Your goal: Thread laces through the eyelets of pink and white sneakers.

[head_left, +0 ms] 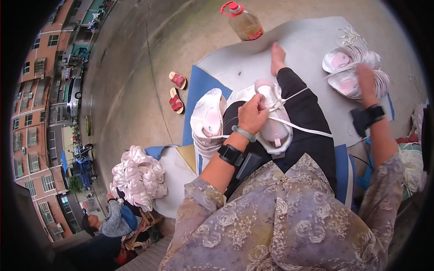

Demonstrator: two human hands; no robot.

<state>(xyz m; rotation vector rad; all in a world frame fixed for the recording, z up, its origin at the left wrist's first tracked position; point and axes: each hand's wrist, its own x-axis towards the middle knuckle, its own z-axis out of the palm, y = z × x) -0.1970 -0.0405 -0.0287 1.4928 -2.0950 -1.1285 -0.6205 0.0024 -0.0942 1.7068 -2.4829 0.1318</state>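
Across my lap lies a white and pink shoe upper [272,128], its tongue running down the middle. My left hand [254,114] is closed on a white shoelace [304,130] at the lacing; two lace lengths run out to the right over my dark trousers. My right hand [367,83], smeared by motion, is raised far to the right, in front of stacked white shoe uppers with pink insides [350,83]. Whether its fingers grip anything cannot be made out. Left of my lap stands another stack of white uppers [209,118].
A pale sheet [226,61] with blue parts lies under my legs and bare foot. Beyond it stands an oil bottle with a red cap [246,26]. Red sandals [176,100] lie on the concrete. At left, a seated person [115,221] is near a white-pink pile [138,177].
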